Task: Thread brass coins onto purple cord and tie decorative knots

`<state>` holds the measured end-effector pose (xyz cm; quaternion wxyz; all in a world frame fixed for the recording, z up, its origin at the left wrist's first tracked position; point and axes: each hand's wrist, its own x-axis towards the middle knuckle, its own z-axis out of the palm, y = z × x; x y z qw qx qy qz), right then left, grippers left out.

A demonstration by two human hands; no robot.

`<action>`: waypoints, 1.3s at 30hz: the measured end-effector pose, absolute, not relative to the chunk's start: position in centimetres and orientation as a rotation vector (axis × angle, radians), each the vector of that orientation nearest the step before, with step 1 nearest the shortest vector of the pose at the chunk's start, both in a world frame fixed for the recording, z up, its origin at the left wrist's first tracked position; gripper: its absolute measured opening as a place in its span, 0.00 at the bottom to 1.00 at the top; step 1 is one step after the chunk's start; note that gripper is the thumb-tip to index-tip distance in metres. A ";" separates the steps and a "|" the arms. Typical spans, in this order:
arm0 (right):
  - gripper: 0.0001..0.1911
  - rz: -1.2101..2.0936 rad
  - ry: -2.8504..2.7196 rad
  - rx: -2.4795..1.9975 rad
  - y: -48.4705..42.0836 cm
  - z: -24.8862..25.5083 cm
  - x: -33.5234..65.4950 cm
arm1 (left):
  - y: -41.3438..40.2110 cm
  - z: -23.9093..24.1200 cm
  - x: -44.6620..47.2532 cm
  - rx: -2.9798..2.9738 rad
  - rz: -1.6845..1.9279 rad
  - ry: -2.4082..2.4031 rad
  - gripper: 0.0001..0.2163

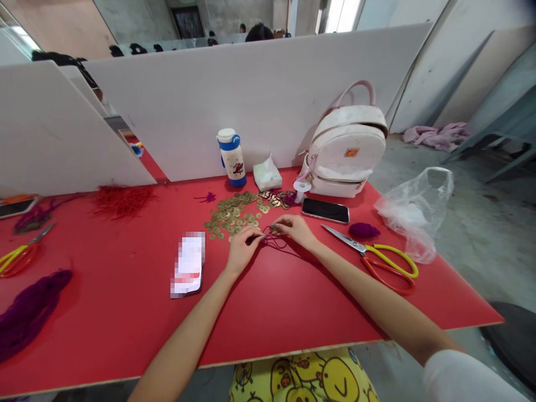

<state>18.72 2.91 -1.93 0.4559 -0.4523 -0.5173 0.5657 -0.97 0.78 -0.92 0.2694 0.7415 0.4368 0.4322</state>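
1. From my end, purple cord [274, 246] lies looped just on the near side of the pile of brass discs [232, 211].
2. The left hand [244, 247], also nearside of that pile, pinches the cord, thumb against finger; the right hand [295, 229], to its right, looks nearly closed on it too.
3. I'd keep both pinches light and the loops spread, so nothing snags.
4. I can't tell whether the right fingertips hide a disc; I lose the cord's tail near the right forearm [355, 279].
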 end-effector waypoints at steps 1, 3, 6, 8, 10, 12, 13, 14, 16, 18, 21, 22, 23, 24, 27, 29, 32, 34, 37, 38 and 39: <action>0.11 1.395 -1.271 -1.119 2.8 -1.9 18.6 | 0.8 -0.9 -1.0 1.999 1.159 1.179 0.05; 0.12 1.402 -1.255 -1.123 2.7 -1.8 18.5 | 0.8 -1.0 -1.0 2.008 1.141 1.171 0.05; 0.13 1.430 -1.226 -1.106 2.6 -1.9 18.3 | 0.7 -0.8 -0.9 2.034 1.097 1.154 0.06; 0.14 1.458 -1.200 -1.091 2.6 -2.0 18.2 | 0.6 -0.7 -0.9 2.052 1.066 1.147 0.06; 0.14 1.479 -1.180 -1.084 2.6 -2.0 18.2 | 0.6 -0.5 -0.9 2.064 1.035 1.136 0.06; 0.15 1.492 -1.166 -1.079 2.6 -2.1 18.1 | 0.5 -0.5 -0.8 2.075 1.008 1.124 0.06; 0.15 1.498 -1.159 -1.075 2.6 -2.1 18.1 | 0.5 -0.5 -0.8 2.080 0.996 1.120 0.06; 0.16 1.505 -1.151 -1.070 2.7 -2.1 18.1 | 0.5 -0.5 -0.8 2.085 0.986 1.120 0.06; 0.17 1.525 -1.126 -1.060 2.7 -2.1 18.1 | 0.6 -0.6 -0.8 2.095 0.965 1.130 0.06; 0.18 1.543 -1.104 -1.044 2.7 -2.0 18.2 | 0.6 -0.6 -0.8 2.098 0.938 1.140 0.06; 0.18 1.554 -1.090 -1.023 2.6 -1.9 18.2 | 0.5 -0.6 -0.9 2.100 0.893 1.145 0.05; 0.19 1.554 -1.089 -1.019 2.6 -1.9 18.3 | 0.5 -0.6 -0.9 2.101 0.884 1.146 0.05; 0.19 1.553 -1.087 -1.016 2.5 -1.8 18.3 | 0.5 -0.6 -0.9 2.101 0.879 1.146 0.05; 0.19 1.551 -1.084 -1.015 2.5 -1.8 18.3 | 0.5 -0.6 -0.9 2.102 0.878 1.146 0.05; 0.20 1.548 -1.075 -1.015 2.5 -1.9 18.3 | 0.5 -0.6 -0.9 2.102 0.887 1.140 0.06; 0.20 1.550 -1.068 -1.019 2.5 -1.9 18.3 | 0.5 -0.6 -0.9 2.097 0.899 1.145 0.06; 0.21 1.546 -1.076 -1.016 2.4 -2.0 18.2 | 0.5 -0.5 -0.9 2.095 0.914 1.167 0.06; 0.21 1.536 -1.088 -1.008 2.4 -1.9 18.2 | 0.5 -0.5 -0.9 2.094 0.919 1.171 0.06; 0.20 1.528 -1.106 -1.003 2.3 -1.9 18.2 | 0.6 -0.5 -0.9 2.086 0.921 1.166 0.06; 0.20 1.525 -1.108 -1.007 2.3 -1.8 18.2 | 0.6 -0.6 -0.9 2.085 0.919 1.165 0.06; 0.20 1.523 -1.107 -1.012 2.3 -1.8 18.2 | 0.6 -0.6 -0.9 2.084 0.916 1.163 0.06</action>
